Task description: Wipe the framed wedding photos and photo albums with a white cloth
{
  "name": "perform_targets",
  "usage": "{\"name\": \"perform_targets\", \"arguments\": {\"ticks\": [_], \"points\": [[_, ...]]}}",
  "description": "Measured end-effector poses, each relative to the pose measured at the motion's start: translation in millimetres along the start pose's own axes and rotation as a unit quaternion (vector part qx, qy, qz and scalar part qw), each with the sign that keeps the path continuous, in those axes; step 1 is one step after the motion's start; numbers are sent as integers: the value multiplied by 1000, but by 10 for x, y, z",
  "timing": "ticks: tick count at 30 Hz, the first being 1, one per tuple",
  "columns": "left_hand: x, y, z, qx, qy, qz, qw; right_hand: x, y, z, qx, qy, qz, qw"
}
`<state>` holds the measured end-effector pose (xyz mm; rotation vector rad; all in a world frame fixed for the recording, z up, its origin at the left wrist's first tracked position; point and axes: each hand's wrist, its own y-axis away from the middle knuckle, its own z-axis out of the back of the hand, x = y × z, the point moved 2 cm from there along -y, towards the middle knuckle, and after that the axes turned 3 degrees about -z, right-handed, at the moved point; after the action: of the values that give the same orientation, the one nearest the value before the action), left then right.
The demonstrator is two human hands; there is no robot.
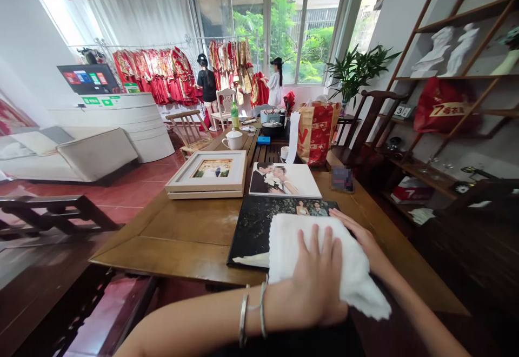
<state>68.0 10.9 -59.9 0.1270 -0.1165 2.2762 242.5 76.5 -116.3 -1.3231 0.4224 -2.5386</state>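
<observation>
Obs. from beside the table [194, 238]: a dark wedding photo panel [254, 227], couple printed near its far edge, lies flat close to the table's near edge. A white cloth [284, 251] covers much of its right half, one corner trailing towards the lower right.

Left hand [318, 270], two bangles [253, 313] on the wrist: palm down on the cloth, fingers somewhat apart, grip not closed on anything I can see. Right hand [360, 236]: fingers at the panel's far right corner, partly behind the cloth; cannot tell whether this grip is clamped on the edge or merely resting there.

Handling, my estimate: panel stiff, moderately light for its breadth, face smooth and probably prone to scratches and fingerprints. It may slide on the varnished wood if pushed from one side. Best hold: opposite side edges, fingers underneath, thumbs off the print; corners likely the first part to chip. Cloth: soft, limp, thick-looking, apparently with some nap; best spread under a flat palm, loose corner gathered in.

Neighbours: white-edged wedding photo [300, 181] just beyond the panel; pale wooden picture frame [211, 170] farther left, presumably glazed, so fragile.
</observation>
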Motion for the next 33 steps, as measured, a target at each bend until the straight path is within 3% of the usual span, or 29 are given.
{"name": "perform_targets", "arguments": {"ticks": [5,8,11,17,20,23,29,33], "points": [[553,-517,-8,20,10,68,997,15,71,1,-18,32,-16,999],[709,-644,-35,18,3,92,996,58,81,-3,-16,54,-24,998],[593,-500,-45,19,-6,87,996,78,66,-7,-17,53,-19,998],[7,220,46,8,-18,-25,1000,53,5,-13,-7,47,-14,999],[-52,343,93,20,0,-48,999,49,-8,-8,-5,55,-17,998],[138,174,77,33,22,-30,999,54,7,-5,-4,54,-14,998],[809,-404,-108,10,9,68,998,52,57,-20,-5,74,-16,997],[915,-433,-163,4,2,91,996,60,59,-26,-6,78,-16,997]]}}
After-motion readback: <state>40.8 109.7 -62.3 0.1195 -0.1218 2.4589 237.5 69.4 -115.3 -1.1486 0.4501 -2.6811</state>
